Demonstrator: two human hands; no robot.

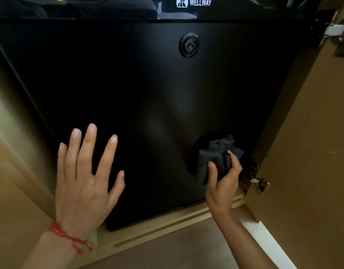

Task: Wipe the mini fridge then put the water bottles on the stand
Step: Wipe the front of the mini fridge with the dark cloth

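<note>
The black mini fridge (148, 90) fills most of the view, its door closed, with a round lock (188, 45) near the top and a white WELLWAY logo above. My left hand (85, 171) lies flat with spread fingers on the lower left of the door. A red string bracelet is on that wrist. My right hand (223, 179) grips a bunched dark cloth (215, 158) pressed against the door's lower right corner. No water bottles or stand are in view.
The fridge sits inside a wooden cabinet. The open cabinet door (313, 142) stands at the right with metal hinges (259, 183) close to my right hand. A wooden base ledge (167, 226) runs below the fridge, and the cabinet wall is at the left.
</note>
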